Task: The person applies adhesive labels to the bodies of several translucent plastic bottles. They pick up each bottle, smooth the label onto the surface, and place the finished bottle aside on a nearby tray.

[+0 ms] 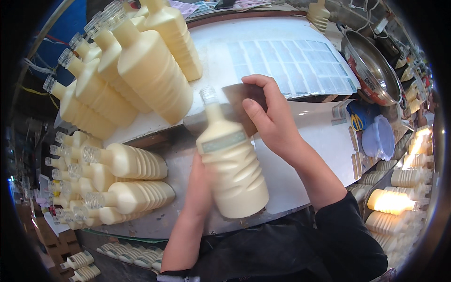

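A cream bottle [231, 164] stands tilted near the front edge of the white table [310, 136], the left hand [199, 181] behind it, its grip hidden. The right hand [268, 117] presses a brown scraper card [242, 101] against the bottle's neck, fingers curled over it. This looks like smoothing a label [223, 142]; next calls for a firm, even sweep. Label sheet [286, 66] lies toward the far edge

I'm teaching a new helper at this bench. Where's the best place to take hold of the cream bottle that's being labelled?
Probably the ribbed lower body of the bottle, from behind and below, where the left hand cradles it now. The ridges likely give purchase, and that leaves the smooth labelled shoulder free for the right hand pressing the brown card.
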{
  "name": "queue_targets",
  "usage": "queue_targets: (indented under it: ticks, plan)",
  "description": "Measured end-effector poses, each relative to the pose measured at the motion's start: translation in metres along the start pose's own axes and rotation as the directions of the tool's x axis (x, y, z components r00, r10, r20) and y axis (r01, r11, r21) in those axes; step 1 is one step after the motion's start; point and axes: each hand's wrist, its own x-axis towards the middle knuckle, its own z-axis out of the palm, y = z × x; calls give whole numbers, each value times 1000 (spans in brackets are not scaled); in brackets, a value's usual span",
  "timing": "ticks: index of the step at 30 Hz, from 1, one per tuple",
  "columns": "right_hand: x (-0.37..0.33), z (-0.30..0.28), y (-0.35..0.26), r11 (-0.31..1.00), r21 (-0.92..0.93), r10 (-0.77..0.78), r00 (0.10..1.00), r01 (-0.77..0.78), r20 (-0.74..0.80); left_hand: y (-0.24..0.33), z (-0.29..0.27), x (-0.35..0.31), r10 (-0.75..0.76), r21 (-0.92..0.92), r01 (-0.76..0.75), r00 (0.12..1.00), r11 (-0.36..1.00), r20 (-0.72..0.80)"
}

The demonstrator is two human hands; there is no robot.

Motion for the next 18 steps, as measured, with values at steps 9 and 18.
queue_targets:
  ticks: [9,18]
  plan:
    - [-7,27,-16,977,-199,-85,996,79,-24,22,33,-11,73,432,-38,995,901,-65]
    - [-9,45,-42,906,-413,-84,995,95,46,28,38,-13,146,558,-89,988,825,-57]
